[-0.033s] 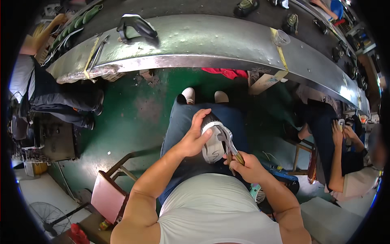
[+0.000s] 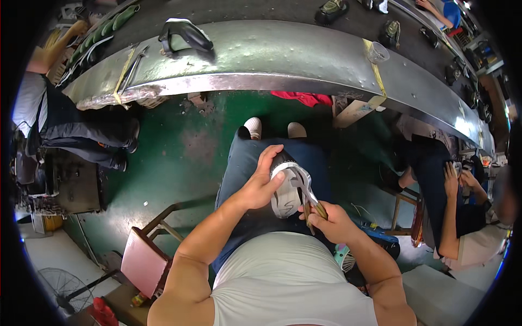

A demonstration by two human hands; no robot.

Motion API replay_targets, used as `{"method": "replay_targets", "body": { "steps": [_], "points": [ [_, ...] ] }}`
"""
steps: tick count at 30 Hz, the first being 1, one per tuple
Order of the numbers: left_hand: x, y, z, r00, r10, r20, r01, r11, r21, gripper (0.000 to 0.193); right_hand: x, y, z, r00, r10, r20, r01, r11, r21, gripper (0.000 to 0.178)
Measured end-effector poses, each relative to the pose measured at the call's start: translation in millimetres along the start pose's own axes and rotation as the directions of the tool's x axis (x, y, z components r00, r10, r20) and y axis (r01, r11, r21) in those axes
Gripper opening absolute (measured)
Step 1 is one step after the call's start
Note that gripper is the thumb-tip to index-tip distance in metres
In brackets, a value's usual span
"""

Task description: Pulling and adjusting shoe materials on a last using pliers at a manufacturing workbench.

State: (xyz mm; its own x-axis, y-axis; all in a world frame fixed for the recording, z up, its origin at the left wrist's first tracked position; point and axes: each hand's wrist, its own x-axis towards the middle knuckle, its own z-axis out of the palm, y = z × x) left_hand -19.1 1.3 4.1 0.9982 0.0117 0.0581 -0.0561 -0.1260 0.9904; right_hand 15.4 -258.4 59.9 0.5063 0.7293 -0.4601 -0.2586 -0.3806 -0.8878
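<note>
Over my lap, my left hand (image 2: pixel 263 182) is closed around a black shoe upper (image 2: pixel 281 158) with a white edge, its underside turned up. A pale sole-shaped surface with a dark scribble (image 2: pixel 287 204) faces me. My left thumb presses on the edge while the fingers wrap the far side. In my right hand (image 2: pixel 329 220) are metal lasting pliers (image 2: pixel 308 191), gripped by their worn yellowish handles. Their head lies against the right rim of the upper; whether the jaws pinch the edge cannot be made out.
A metal-edged bench (image 2: pixel 283 54) crosses ahead, bearing a black shoe piece (image 2: pixel 186 37), a thin tool (image 2: pixel 132 68) and a clear plastic cup (image 2: pixel 377 52). A pink-seated chair (image 2: pixel 143 257) stands left of me. Other people (image 2: pixel 472 214) sit at right and left. A fan (image 2: pixel 61 290) is lower left.
</note>
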Motion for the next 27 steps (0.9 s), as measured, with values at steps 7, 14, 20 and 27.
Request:
{"method": "replay_targets", "body": {
  "steps": [7,14,20,27],
  "points": [
    [3,7,-7,0.998,-0.053,-0.03,0.058,0.976,0.211,0.057,16,-48,-14,0.928,0.295,0.228,-0.369,0.815,0.447,0.024],
    [16,-40,-6,0.983,-0.069,-0.17,0.066,0.998,-0.023,0.042,70,21,-15,0.955,-0.274,-0.111,0.167,0.811,-0.561,0.022],
    [18,-52,-11,0.987,-0.072,-0.146,0.053,0.99,-0.132,0.042,87,53,-7,0.85,-0.49,-0.191,0.266,0.714,-0.647,0.021],
    [14,-43,-10,0.99,-0.035,-0.137,0.013,0.988,-0.155,0.046,83,63,-6,0.813,-0.554,-0.179,0.294,0.655,-0.696,0.021]
  ]
}}
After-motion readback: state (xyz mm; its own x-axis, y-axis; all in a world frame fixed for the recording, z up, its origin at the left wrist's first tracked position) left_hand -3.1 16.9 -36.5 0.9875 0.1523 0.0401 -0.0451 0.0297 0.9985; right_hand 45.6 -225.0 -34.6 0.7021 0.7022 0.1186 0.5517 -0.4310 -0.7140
